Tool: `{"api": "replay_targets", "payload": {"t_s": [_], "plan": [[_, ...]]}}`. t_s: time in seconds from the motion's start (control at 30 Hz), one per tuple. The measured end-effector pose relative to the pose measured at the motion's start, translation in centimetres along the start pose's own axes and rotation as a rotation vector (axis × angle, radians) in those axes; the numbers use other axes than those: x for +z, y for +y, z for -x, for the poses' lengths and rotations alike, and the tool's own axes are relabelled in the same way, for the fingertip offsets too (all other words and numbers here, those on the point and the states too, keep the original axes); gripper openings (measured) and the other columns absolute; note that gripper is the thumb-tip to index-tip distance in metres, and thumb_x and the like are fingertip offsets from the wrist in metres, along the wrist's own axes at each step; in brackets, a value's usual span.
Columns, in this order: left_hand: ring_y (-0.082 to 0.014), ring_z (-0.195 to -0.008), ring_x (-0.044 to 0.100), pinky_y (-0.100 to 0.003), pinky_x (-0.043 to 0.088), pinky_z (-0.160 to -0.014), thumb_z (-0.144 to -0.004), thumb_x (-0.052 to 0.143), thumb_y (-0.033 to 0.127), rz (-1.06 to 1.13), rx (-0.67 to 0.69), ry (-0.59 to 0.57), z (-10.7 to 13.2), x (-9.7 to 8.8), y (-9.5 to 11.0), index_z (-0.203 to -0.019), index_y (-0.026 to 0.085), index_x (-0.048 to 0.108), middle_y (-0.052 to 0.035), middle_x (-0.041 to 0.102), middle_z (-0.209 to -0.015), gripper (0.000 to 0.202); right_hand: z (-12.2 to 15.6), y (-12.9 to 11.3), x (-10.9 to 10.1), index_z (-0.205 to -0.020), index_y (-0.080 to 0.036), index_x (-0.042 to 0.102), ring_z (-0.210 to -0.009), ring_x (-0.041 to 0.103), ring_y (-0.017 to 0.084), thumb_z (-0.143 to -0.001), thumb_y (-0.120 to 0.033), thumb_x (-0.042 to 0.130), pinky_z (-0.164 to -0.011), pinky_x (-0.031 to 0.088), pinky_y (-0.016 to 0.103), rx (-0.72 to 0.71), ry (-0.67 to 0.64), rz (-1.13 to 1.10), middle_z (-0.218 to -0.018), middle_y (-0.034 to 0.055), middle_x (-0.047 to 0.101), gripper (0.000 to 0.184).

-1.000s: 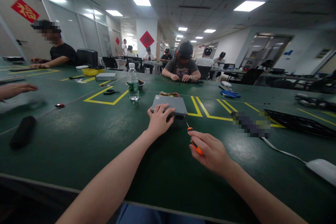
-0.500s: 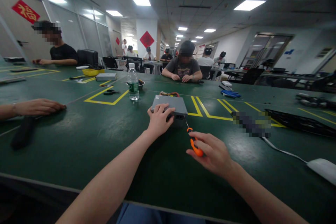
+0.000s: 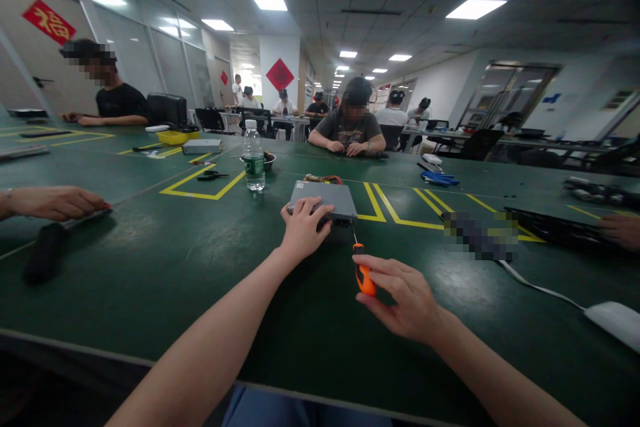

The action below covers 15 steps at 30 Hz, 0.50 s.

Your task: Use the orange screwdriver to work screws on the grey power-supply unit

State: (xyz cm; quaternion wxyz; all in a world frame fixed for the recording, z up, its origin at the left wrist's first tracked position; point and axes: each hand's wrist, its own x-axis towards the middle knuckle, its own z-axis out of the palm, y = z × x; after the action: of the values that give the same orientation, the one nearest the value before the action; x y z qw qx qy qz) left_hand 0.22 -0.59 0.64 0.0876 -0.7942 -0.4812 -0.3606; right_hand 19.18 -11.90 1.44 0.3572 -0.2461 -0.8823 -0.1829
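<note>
A flat grey metal box [image 3: 327,197] lies on the green table [image 3: 160,260] in front of me. My left hand [image 3: 303,230] rests on the box's near left corner, fingers curled over its top edge. My right hand [image 3: 405,297] pinches an orange-handled screwdriver [image 3: 362,271] between thumb and fingertips. The screwdriver's thin shaft points up toward the near right edge of the box. Coloured wires [image 3: 323,179] show behind the box.
A water bottle [image 3: 253,156] stands left of the box beside a small dark bowl [image 3: 267,161]. A white device with a cable [image 3: 613,320] lies at right. A neighbour's hand [image 3: 55,201] rests on the table at left, near a black case [image 3: 45,250]. Several people sit at the far tables.
My right hand has rolled the screwdriver, so the handle stands more upright and a little left. The neighbour's hand at left came in, then drew back. Another hand appeared at the far right edge.
</note>
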Motion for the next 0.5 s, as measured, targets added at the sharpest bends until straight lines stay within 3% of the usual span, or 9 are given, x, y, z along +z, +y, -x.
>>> {"api": "replay_targets", "payload": {"t_s": [0.1, 0.23, 0.5], "plan": [[-0.0254, -0.118, 0.038, -0.048, 0.025, -0.09, -0.081, 0.052, 0.032, 0.007, 0.01, 0.011, 0.02, 0.08, -0.05, -0.111, 0.034, 0.055, -0.0033, 0.05, -0.127, 0.03, -0.11, -0.09, -0.14, -0.108, -0.018, 0.048, -0.083, 0.062, 0.017, -0.086, -0.021, 0.05, -0.065, 0.051, 0.029, -0.019, -0.06, 0.036, -0.11, 0.0148, 0.058, 0.022], [-0.0249, -0.118, 0.038, -0.048, 0.025, -0.09, -0.081, 0.052, 0.033, 0.011, 0.01, 0.021, 0.07, 0.32, -0.11, -0.111, 0.034, 0.054, -0.0028, 0.05, -0.127, 0.029, -0.2, -0.13, -0.46, -0.116, -0.014, 0.048, -0.096, 0.059, 0.022, -0.087, -0.018, 0.041, -0.069, 0.052, 0.032, -0.048, -0.128, 0.074, -0.114, 0.0195, 0.053, 0.03], [-0.0245, -0.118, 0.038, -0.047, 0.025, -0.09, -0.081, 0.052, 0.033, 0.009, 0.017, 0.019, 0.05, 0.43, -0.19, -0.111, 0.035, 0.054, -0.0026, 0.05, -0.127, 0.03, 0.11, -0.09, 0.07, -0.11, -0.017, 0.042, -0.093, 0.061, 0.02, -0.084, -0.019, 0.052, -0.069, 0.054, 0.032, 0.0, -0.001, -0.014, -0.114, 0.0164, 0.058, 0.028]]}}
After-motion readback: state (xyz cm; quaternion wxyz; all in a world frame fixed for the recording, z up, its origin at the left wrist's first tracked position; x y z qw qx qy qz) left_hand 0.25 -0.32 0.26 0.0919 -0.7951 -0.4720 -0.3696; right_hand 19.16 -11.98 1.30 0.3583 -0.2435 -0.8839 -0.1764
